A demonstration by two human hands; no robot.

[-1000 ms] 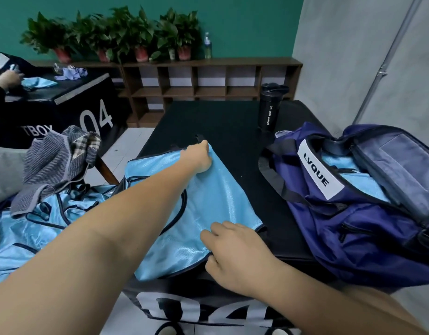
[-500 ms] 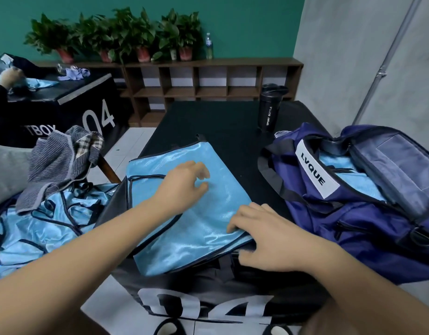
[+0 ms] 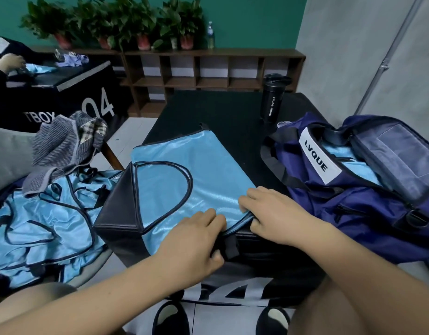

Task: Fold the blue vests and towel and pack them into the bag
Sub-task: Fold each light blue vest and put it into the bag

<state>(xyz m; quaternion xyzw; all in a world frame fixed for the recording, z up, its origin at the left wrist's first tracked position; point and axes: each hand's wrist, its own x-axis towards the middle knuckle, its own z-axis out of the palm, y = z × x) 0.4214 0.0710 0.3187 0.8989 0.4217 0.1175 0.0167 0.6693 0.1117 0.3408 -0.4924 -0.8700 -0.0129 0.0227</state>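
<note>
I see a shiny light-blue vest with dark edges (image 3: pixel 189 180) lying flat on the black table (image 3: pixel 220 112). Its near edge sits at the front edge of the table. The left hand (image 3: pixel 191 245) is on that near edge. Its fingers are bent and close together on top of the cloth. The thumb is tucked lower down, so the hand pinches the vest.

The right hand (image 3: pixel 274 213) is just beside it, at the near right corner of the vest. Its fingers curl on top and the thumb goes under the edge, so it pinches the cloth too.

The big dark-blue cloth bag with a white label (image 3: pixel 353 213) sits on the right side of the table, just beside the vest. It is open, and I see some light-blue cloth (image 3: pixel 339 153) inside it.

A grey striped towel (image 3: pixel 61 151) lies crumpled to the left, off the table. It rests on a messy pile of more light-blue vests (image 3: pixel 39 226). A tall black plastic bottle (image 3: pixel 272 97) stands upright at the far side of the table, behind the bag.
</note>
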